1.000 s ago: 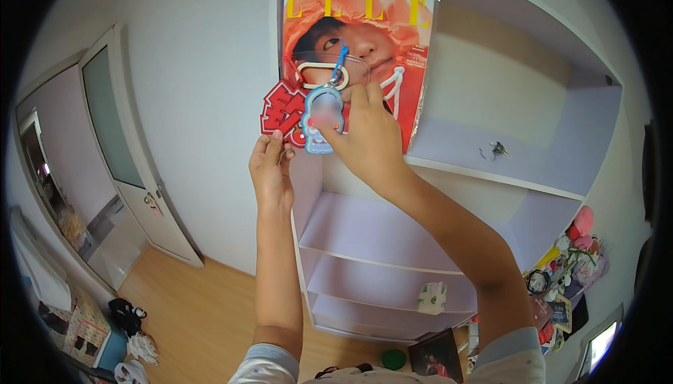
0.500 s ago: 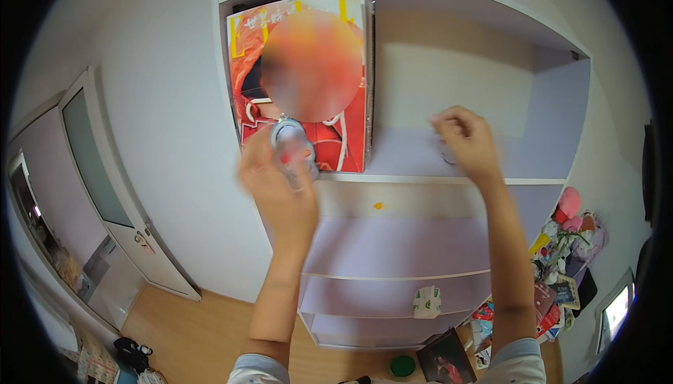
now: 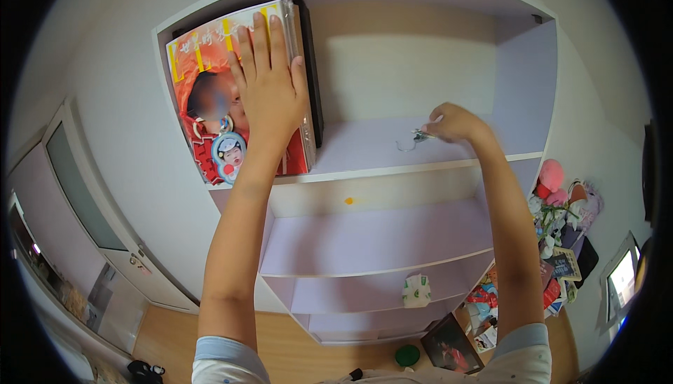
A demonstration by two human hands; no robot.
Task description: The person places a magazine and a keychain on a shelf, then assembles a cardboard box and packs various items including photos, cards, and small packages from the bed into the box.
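Note:
My left hand (image 3: 270, 100) lies flat against the cover of a red and orange magazine (image 3: 289, 163), fingers stretched upward. The magazine stands upright at the left end of the top shelf. A light blue keychain charm (image 3: 229, 156) with a round ring on top rests against the cover's lower part, beside my left wrist. Farther right, my right hand (image 3: 456, 125) pinches a small silver metal thing (image 3: 420, 135) above the shelf board. A thin curved wire (image 3: 405, 146) shows below it; its exact kind is too small to make out.
Behind the magazine stand more flat items with a black edge (image 3: 312, 76). Lower shelves (image 3: 371, 244) hold a small orange thing (image 3: 349, 201) and a white-green packet (image 3: 417, 291). Plush toys (image 3: 552, 177) and clutter crowd the right; a framed picture (image 3: 449, 345) leans below.
My left hand has let go of the charm, which now rests on the magazine, and moved up flat onto the cover. The silver thing in my right hand has come into sight. The view has shifted.

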